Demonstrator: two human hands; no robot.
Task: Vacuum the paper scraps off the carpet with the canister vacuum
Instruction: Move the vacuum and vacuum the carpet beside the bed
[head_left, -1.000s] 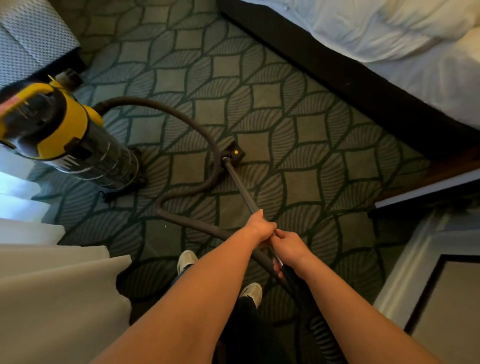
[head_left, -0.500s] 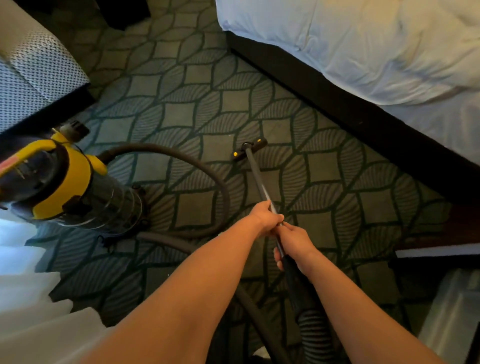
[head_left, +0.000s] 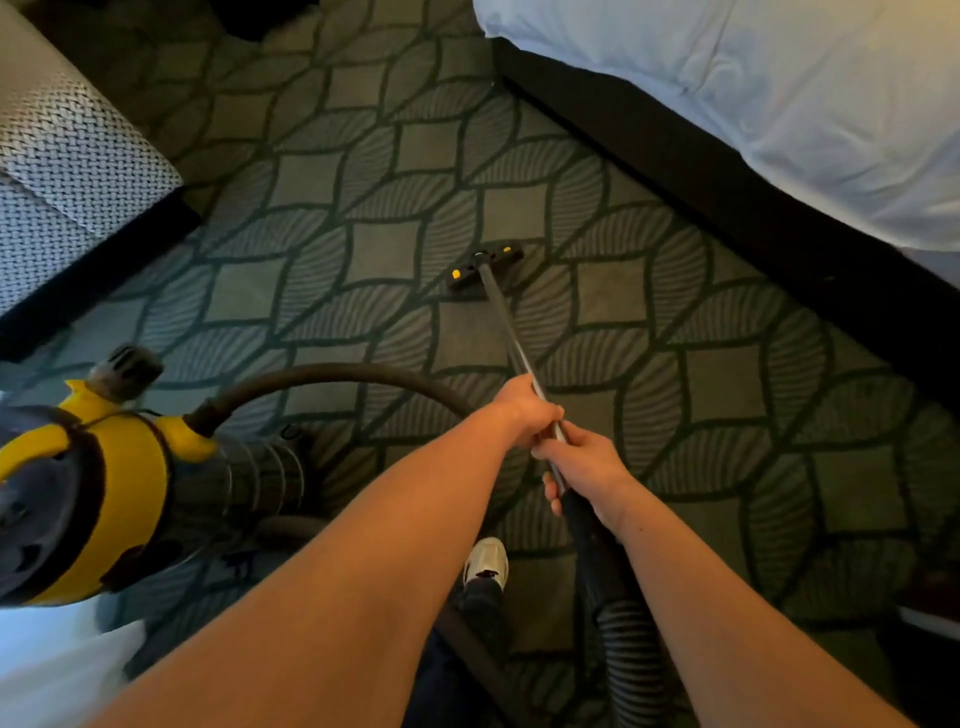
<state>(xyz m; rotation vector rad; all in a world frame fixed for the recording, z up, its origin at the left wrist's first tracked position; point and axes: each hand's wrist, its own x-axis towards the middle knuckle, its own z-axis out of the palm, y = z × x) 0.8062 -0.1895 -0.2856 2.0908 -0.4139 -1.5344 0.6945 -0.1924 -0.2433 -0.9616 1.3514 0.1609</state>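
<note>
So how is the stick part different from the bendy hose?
The wand is thin, straight and shiny metal; the hose is thicker, dark and curves across the carpet. Both hands, left hand and right hand, grip the wand, not the hose. Both belong to the yellow vacuum.

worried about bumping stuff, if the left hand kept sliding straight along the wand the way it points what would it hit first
Probably the floor head at the wand's far end; the left hand meets nothing before it. The bed lies farther right.
</note>
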